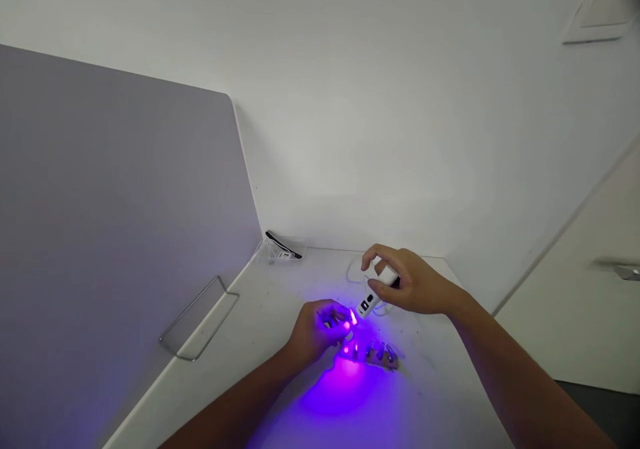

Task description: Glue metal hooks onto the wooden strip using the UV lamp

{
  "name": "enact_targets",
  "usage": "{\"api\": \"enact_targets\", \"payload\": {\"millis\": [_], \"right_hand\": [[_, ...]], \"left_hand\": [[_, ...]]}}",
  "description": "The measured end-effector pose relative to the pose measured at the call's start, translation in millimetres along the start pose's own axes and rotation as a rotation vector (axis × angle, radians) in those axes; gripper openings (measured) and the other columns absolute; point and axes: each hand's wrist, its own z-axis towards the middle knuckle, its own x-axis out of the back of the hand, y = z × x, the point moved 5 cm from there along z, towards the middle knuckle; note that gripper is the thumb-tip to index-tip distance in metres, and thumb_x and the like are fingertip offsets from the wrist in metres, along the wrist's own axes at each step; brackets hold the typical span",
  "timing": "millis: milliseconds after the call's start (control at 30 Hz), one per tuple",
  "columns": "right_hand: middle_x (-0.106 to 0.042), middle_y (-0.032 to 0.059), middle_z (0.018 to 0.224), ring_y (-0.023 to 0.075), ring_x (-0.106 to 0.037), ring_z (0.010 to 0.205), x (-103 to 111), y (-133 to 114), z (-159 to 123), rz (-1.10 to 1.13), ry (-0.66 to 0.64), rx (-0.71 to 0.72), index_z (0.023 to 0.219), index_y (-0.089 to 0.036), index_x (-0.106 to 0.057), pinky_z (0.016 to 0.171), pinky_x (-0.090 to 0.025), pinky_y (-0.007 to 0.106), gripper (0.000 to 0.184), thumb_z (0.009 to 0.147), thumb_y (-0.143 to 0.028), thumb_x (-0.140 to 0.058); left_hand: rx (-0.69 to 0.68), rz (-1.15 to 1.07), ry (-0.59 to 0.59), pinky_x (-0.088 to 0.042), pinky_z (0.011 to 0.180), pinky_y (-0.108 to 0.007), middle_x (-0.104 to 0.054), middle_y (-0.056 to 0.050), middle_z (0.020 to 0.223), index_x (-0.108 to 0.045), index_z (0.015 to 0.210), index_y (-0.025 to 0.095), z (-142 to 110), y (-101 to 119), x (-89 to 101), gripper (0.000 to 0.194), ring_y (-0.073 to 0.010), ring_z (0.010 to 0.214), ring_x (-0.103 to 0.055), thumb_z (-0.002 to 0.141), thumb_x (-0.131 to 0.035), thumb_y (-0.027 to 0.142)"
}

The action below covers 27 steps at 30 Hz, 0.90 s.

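My right hand (407, 281) grips a small white lamp (373, 296) and aims its violet light down and to the left. The left hand (317, 332) is curled in that light, its fingertips pinched on a small glowing pink piece (353, 317) that looks like a false nail. A row of several more nail tips on a strip (376, 354) lies on the white table (280, 302) just right of the left hand. A bright violet patch (345, 386) spreads on the tabletop below both hands.
A grey partition (115, 236) stands along the left, with a metal bracket (200, 319) at its foot. A small clear bag with a black item (284, 246) lies in the far corner. A white cord (356, 272) loops behind the lamp. A door with a handle (627, 272) is at right.
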Motion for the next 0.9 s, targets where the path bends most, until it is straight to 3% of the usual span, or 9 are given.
{"api": "enact_targets", "payload": {"millis": [167, 300, 500, 767, 900], "right_hand": [[-0.072, -0.0002, 0.082, 0.0143, -0.062, 0.055, 1.7, -1.5, 1.8, 0.015, 0.072, -0.010, 0.111, -0.026, -0.056, 0.051, -0.045, 0.025, 0.021, 0.098, -0.042, -0.060], [-0.073, 0.0002, 0.083, 0.0149, -0.063, 0.059, -3.4, -3.8, 0.8, 0.004, -0.021, 0.023, 0.113, -0.026, -0.058, 0.054, -0.047, 0.025, 0.021, 0.096, -0.037, -0.062], [-0.073, -0.0020, 0.082, 0.0160, -0.067, 0.072, -6.0, -9.9, -2.1, -0.031, -0.134, 0.122, 0.099, -0.025, -0.062, 0.065, -0.049, 0.027, 0.009, 0.091, -0.022, -0.062], [-0.072, -0.0019, 0.082, 0.0149, -0.064, 0.066, 0.8, -7.8, 0.1, -0.039, -0.041, 0.081, 0.096, -0.025, -0.061, 0.067, -0.050, 0.029, 0.005, 0.095, -0.030, -0.059], [-0.069, -0.0019, 0.084, 0.0147, -0.063, 0.069, 1.5, -6.1, -0.4, 0.006, -0.038, 0.112, 0.096, -0.025, -0.060, 0.068, -0.051, 0.028, 0.004, 0.091, -0.025, -0.061]], "left_hand": [[0.030, 0.001, 0.021, -0.057, 0.052, -0.025, -0.078, -0.007, 0.081, -0.080, 0.084, 0.013, -0.4, 1.5, -0.9, 0.026, -0.0158, 0.057, -0.068, 0.078, -0.084, 0.037], [0.005, 0.039, 0.027, -0.053, 0.052, -0.023, -0.076, -0.004, 0.075, -0.078, 0.081, 0.013, 0.5, -0.4, 1.2, 0.020, -0.0137, 0.056, -0.066, 0.076, -0.084, 0.032], [-0.016, 0.063, 0.064, -0.050, 0.057, -0.021, -0.073, -0.003, 0.071, -0.077, 0.077, 0.012, 3.4, -3.1, 3.7, 0.021, -0.0125, 0.062, -0.064, 0.074, -0.086, 0.030], [0.007, 0.039, 0.041, -0.055, 0.060, -0.026, -0.077, -0.006, 0.078, -0.081, 0.086, 0.013, 0.5, 1.2, 1.1, 0.019, -0.0168, 0.064, -0.069, 0.074, -0.083, 0.028], [0.004, 0.036, 0.055, -0.056, 0.061, -0.026, -0.077, -0.007, 0.077, -0.081, 0.084, 0.012, 0.6, 1.3, 1.2, 0.020, -0.0173, 0.067, -0.070, 0.075, -0.083, 0.030]]}}
